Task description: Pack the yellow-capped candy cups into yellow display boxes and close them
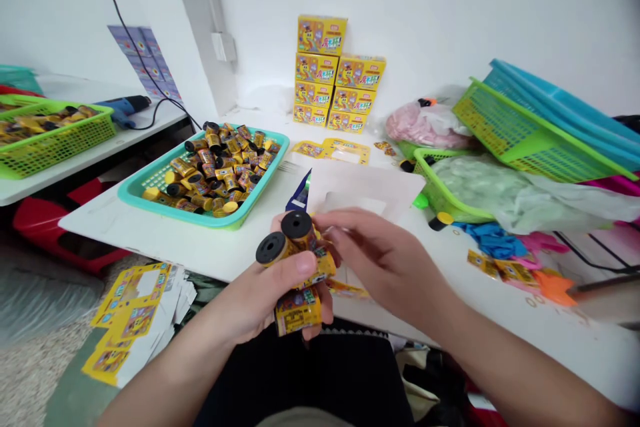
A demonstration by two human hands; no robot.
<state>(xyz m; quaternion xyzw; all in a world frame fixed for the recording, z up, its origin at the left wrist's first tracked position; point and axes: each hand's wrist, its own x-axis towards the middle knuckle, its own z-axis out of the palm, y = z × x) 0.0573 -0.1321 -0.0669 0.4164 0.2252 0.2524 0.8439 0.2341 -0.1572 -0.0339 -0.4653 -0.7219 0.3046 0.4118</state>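
Several small yellow printed canisters with black caps are gripped in my left hand, above the front edge of the white table. Two black caps face up, and the thumb presses across the canisters. My right hand is at their right side, its fingers bent together against them; whether something is between the fingertips is hidden. Left of my hands, a teal basket holds a heap of similar canisters. A white sheet lies just beyond my hands, with a dark blue item by its left edge.
Yellow boxes are stacked against the wall. At the right are a green basket with plastic bags, tilted baskets, balloons and a loose canister. Flat yellow cartons lie low at the left, below a side table.
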